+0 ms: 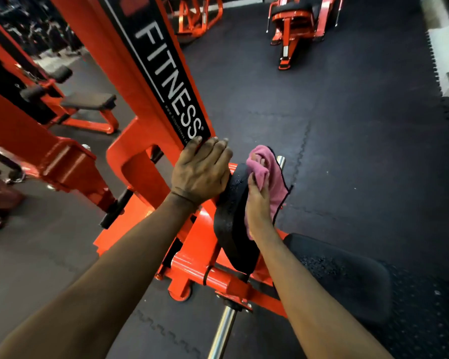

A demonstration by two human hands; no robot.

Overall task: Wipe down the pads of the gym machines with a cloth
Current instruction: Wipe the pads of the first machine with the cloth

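Note:
An upright black back pad [232, 224] stands on the orange machine frame [145, 161], its surface speckled with droplets. My right hand [255, 200] grips a pink cloth [263, 168] and presses it against the pad's right face near the top. My left hand [201, 172] rests over the pad's upper left edge where it meets the orange post, fingers curled over the edge. A black seat pad [347, 270] lies low at the right, also wet with droplets.
A chrome bar [223, 330] juts toward me under the frame. Another orange bench with black pads [88, 102] stands at the left, and a further orange machine [293, 19] at the back. Dark rubber floor tiles [347, 112] spread to the right.

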